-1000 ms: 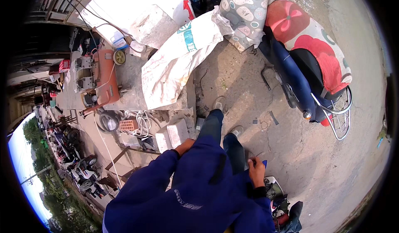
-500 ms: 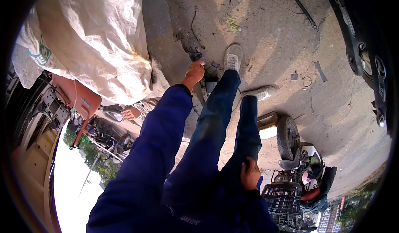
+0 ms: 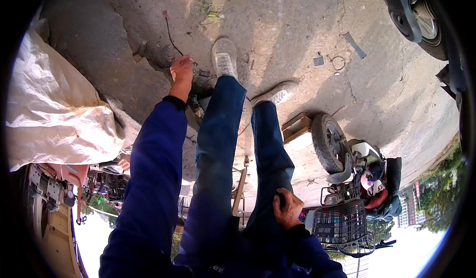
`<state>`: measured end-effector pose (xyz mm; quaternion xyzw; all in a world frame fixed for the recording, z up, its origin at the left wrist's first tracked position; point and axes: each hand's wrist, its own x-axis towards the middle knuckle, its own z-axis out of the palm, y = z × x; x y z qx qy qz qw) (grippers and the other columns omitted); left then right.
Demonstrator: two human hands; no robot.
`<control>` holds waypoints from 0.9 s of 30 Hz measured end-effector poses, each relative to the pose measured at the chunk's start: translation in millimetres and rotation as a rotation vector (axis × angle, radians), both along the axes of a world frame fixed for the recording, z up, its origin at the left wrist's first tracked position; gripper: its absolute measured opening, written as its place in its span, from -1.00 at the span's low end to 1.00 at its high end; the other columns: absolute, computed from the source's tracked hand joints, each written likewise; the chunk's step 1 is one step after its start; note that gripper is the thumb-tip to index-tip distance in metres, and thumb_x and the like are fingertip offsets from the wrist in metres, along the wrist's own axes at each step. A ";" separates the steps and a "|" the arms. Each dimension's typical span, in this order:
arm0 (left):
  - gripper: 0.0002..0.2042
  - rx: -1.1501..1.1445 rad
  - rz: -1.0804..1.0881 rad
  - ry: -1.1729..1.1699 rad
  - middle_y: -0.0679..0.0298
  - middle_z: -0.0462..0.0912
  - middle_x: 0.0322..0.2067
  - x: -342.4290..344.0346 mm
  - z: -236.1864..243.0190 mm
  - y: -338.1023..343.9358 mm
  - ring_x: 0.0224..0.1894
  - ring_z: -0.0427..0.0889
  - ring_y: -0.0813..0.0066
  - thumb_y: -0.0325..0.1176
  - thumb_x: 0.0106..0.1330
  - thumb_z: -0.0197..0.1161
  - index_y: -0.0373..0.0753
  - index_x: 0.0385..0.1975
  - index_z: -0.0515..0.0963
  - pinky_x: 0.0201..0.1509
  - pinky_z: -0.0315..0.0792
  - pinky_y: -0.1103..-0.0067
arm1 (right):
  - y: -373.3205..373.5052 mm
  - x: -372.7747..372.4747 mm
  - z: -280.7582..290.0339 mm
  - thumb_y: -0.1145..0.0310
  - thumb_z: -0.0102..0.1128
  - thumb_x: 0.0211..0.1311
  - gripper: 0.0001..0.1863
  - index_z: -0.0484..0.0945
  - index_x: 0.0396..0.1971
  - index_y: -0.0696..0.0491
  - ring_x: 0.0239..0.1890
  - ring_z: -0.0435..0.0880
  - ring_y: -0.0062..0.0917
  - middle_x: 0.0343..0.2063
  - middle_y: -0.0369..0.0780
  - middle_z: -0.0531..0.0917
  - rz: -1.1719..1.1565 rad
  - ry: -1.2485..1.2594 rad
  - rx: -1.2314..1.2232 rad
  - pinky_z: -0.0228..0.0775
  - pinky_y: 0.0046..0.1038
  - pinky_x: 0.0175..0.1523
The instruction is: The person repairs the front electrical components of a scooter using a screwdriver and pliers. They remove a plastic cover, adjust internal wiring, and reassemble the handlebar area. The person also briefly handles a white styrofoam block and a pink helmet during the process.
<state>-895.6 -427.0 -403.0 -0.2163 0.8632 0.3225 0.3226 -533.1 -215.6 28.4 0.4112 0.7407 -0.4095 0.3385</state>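
Note:
My left hand is closed, stretched out low over the ground beside my left shoe. What its fingers hold, if anything, I cannot make out. A thin dark cable with a reddish end lies on the concrete, its near end meeting the fingertips in the picture; whether they touch it I cannot tell. Small dark scraps lie between that hand and the shoe. My right hand rests on my right thigh, fingers loosely bent and apart, holding nothing visible.
A big whitish sack fills the left side by a broken concrete edge. At right stand a motorbike with a wire basket and front wheel, next to a box. Another vehicle's wheel is at upper right.
The view has swung, so the sack and ground sit further left. My left hand now appears closer to the cable's near end. My right hand stays on the thigh.

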 end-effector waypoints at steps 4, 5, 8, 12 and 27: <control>-0.80 0.195 0.251 -0.141 0.22 0.74 -0.16 39.2 121.8 38.5 -0.16 0.74 0.43 -0.53 0.43 0.33 -0.31 0.00 0.66 -0.13 0.74 0.48 | 1.2 1.8 7.7 0.32 0.28 0.37 -0.77 0.61 -0.03 0.01 -0.34 0.79 -0.14 -0.36 -0.11 0.79 0.020 0.030 0.056 0.60 -0.15 -0.23; -0.76 0.214 0.257 -0.187 0.23 0.75 -0.16 47.7 149.8 41.1 -0.16 0.76 0.42 -0.53 0.44 0.33 -0.31 0.06 0.62 -0.12 0.71 0.46 | -0.8 4.0 10.9 0.27 0.27 0.39 -0.74 0.59 0.00 0.02 -0.28 0.80 -0.13 -0.29 -0.09 0.80 0.050 -0.001 0.065 0.61 -0.16 -0.17; -0.67 0.340 0.317 -0.228 0.19 0.76 -0.14 67.3 252.5 62.1 -0.13 0.77 0.38 -0.52 0.47 0.32 -0.32 0.20 0.54 -0.10 0.66 0.45 | -12.5 10.2 16.2 0.22 0.30 0.37 -0.66 0.58 0.06 0.02 -0.15 0.79 -0.09 -0.18 -0.06 0.79 0.072 -0.132 0.038 0.61 -0.12 -0.04; -0.60 0.525 0.426 -0.368 0.15 0.76 -0.08 89.5 372.9 41.9 -0.11 0.76 0.37 -0.54 0.49 0.28 -0.38 0.30 0.48 -0.04 0.66 0.46 | -9.6 18.0 42.2 0.12 0.35 0.33 -0.51 0.56 0.16 0.04 0.07 0.72 -0.04 -0.05 -0.01 0.76 0.123 -0.120 0.037 0.50 -0.01 0.19; -0.61 0.883 0.906 -0.339 0.10 0.65 -0.10 120.2 642.4 -64.1 -0.13 0.68 0.34 -0.62 0.48 0.06 -0.51 0.28 0.42 -0.02 0.64 0.53 | 118.7 131.3 92.4 0.41 0.25 0.39 -0.59 0.47 0.18 0.15 -0.53 0.59 -0.55 -0.42 -0.21 0.64 -0.764 0.017 -0.214 0.38 -0.46 -0.52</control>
